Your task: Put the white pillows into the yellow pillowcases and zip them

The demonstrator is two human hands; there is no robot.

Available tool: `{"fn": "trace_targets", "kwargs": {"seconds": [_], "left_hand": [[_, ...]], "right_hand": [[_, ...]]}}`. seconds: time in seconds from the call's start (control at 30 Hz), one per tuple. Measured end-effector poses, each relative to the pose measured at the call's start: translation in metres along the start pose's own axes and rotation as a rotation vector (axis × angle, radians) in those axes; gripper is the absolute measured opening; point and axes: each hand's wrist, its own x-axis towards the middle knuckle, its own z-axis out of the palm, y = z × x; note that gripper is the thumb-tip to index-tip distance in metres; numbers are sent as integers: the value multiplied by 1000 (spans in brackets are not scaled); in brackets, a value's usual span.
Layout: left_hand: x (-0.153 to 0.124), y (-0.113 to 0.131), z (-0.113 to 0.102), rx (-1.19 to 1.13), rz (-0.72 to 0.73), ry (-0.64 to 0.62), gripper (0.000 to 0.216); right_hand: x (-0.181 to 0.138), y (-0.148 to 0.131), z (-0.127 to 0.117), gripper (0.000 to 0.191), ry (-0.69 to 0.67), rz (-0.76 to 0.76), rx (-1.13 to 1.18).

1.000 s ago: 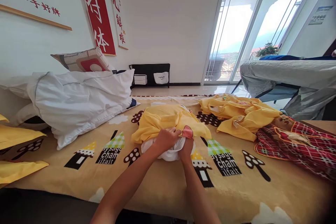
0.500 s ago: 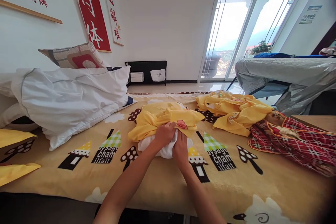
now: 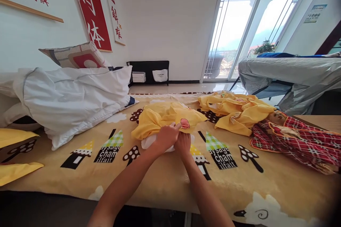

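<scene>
A bunched yellow printed cloth [image 3: 151, 118] with a pink figure lies in front of me on the patterned blanket. It covers most of a soft white item [image 3: 149, 142], whose lower edge shows below it; its kind I cannot make out. My left hand [image 3: 167, 136] pinches the near edge of the yellow cloth, with the thumb and a finger close to the pink figure. Close beside it, my right hand [image 3: 183, 143] has its fingers curled at the same edge, over the white item. The fingertips of the right hand are partly hidden under the cloth.
The patterned blanket [image 3: 160, 181] spreads over the table. At left lie a white pillow [image 3: 77, 95] and yellow fabric [image 3: 21, 173]. More yellow cloth [image 3: 237, 108] and a red plaid cloth [image 3: 298, 142] lie at right. Beyond stands a plastic-covered table [image 3: 287, 69].
My right hand's fingers, stretched out flat before, are now curled at the cloth's edge. The cloth's near flap has shifted slightly, and less of the white item shows.
</scene>
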Motion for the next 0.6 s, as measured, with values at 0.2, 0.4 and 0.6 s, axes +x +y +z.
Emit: {"fn": "trace_targets", "kwargs": {"seconds": [0.2, 0.4, 0.6], "left_hand": [[-53, -50, 14, 43, 240, 112, 24], [-115, -122, 45, -111, -118, 282, 60], [-64, -105, 56, -247, -339, 313, 44]], "right_hand": [[-38, 12, -34, 41, -10, -119, 101], [-70, 68, -83, 35, 90, -220, 87], [7, 46, -49, 27, -17, -15, -44]]}}
